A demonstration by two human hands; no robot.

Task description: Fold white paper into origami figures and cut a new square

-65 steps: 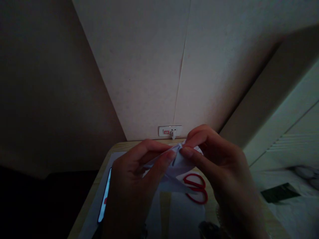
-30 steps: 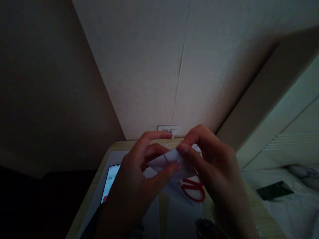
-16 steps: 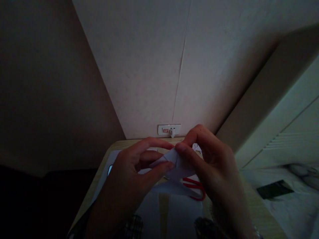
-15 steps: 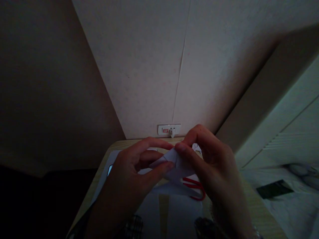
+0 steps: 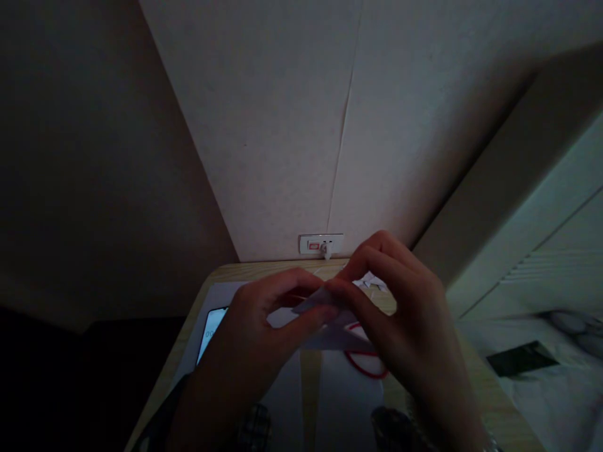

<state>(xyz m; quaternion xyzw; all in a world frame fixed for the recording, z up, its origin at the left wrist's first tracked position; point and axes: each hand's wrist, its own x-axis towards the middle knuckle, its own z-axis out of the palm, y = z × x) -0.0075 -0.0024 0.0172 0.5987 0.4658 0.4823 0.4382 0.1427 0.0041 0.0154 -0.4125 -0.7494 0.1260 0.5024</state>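
A folded sheet of white paper is held up above the table between both hands. My left hand pinches its left side, thumb in front and fingers behind. At the paper's top corner, the thumb and fingertips of my right hand are closed together on it. My fingers hide part of the folds. Beneath the paper, red loops that look like scissor handles lie on the table; the rest of them is covered.
White sheets lie on the wooden table. A lit phone rests at the left, and white paper scraps at the back right. Behind the table is a wall socket with a plug in it.
The paper has tilted, so less of its upper face shows. My left hand has shifted slightly right, uncovering more of the phone. My right fingers still pinch the top corner.
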